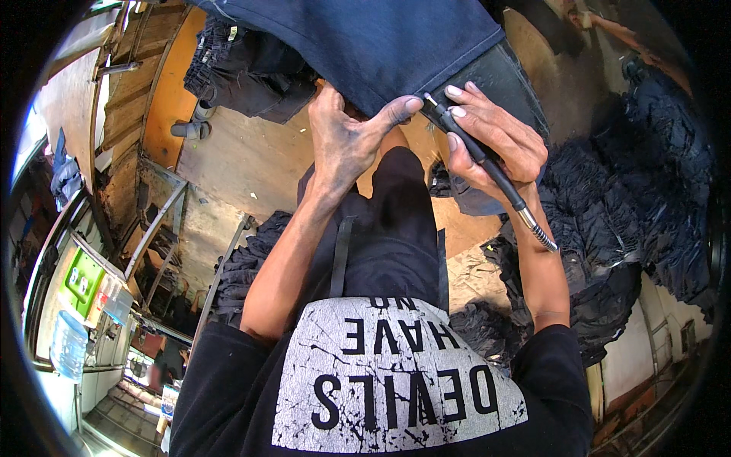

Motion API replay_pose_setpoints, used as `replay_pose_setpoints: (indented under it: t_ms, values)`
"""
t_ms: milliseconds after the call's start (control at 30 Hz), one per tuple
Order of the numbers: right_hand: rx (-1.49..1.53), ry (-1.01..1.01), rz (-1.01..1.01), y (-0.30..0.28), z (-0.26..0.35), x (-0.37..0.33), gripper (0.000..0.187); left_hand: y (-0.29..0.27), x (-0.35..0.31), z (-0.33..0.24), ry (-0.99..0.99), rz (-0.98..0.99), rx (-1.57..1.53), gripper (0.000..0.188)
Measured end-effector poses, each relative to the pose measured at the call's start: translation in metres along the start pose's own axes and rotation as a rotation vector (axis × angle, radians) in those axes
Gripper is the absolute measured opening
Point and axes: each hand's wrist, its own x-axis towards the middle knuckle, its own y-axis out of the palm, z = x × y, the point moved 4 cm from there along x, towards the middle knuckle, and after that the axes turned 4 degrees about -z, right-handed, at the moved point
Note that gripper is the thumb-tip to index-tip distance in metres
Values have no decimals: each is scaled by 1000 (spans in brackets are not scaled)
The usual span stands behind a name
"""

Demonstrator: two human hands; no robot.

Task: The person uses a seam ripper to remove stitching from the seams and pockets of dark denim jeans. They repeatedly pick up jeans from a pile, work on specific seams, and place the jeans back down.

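A dark blue denim garment is drawn over a flat dark board, whose end sticks out past the hem. My left hand grips the garment's near edge, its thumb laid along the hem and its other fingers partly hidden by the cloth. In my right hand is a slim black rotary handpiece with a metal tip and a coiled spring at its back end. That tip is beside the hem, close to my left thumb; I cannot tell whether it touches the cloth.
Dark garments lie heaped at the right, and another bundle is at the upper left. Sandals lie on the wooden floor. A metal frame and a blue water bottle stand at left.
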Motion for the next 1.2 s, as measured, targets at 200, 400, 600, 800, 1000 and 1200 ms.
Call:
replay_pose_setpoints:
  t_ms: [200, 400, 600, 800, 1000, 1200]
  values:
    - [-25, 20, -30, -1, 0, 0, 24, -1, -1, 1, -16, 15, -6, 50]
    - [-51, 30, -49, -1, 0, 1, 25, -4, 1, 0, 4, 48, 68, 52]
    - [-64, 46, -85, -2, -1, 1, 26, -6, -1, 0, -31, 49, 58, 53]
    - [-74, 58, -106, -3, -2, 1, 25, -6, -2, -2, -32, 44, 42, 52]
    - [22, -6, 38, 4, 3, 1, 24, -7, -1, 1, -43, 44, 42, 50]
    - [1, 29, 4, 2, 3, 0, 25, -8, 0, -1, -10, 52, 71, 49]
